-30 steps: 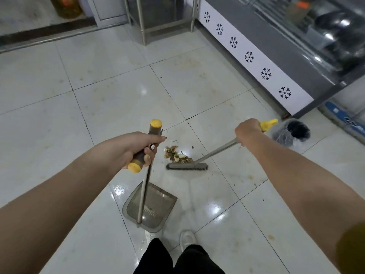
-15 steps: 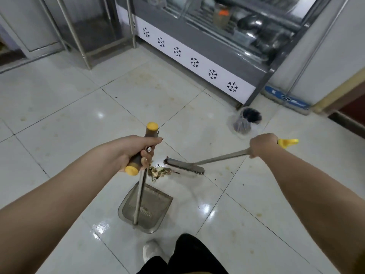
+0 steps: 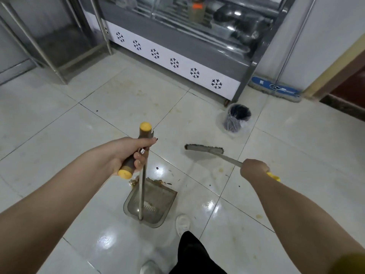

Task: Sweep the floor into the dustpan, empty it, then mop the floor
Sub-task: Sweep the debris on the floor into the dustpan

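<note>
item: sweeping stroke, just completed. the broom head (image 3: 204, 150) has swung away from the dustpan (image 3: 152, 202) and now sits well apart from it, toward the lined bin (image 3: 237, 119). the litter pile (image 3: 160, 182) that lay ahead of the pan is now at the pan's front lip, partly hidden behind the upright pole. left hand (image 3: 130, 155): fingers clamped round the dustpan's brown-and-yellow grip. right hand (image 3: 254, 169): fingers wrapped round the broom handle near its yellow end. judgement: main load delivered; dark specks remain on the tile, so another pass seems due before emptying; mopping not begun. surface: glossy white floor tiles (image 3: 59, 125), stained, with dark grout lines. room: display cabinet (image 3: 177, 62) with snowflake panel, steel rack (image 3: 65, 44) at left, blue flat mop head (image 3: 276, 89) by the wall.
</note>
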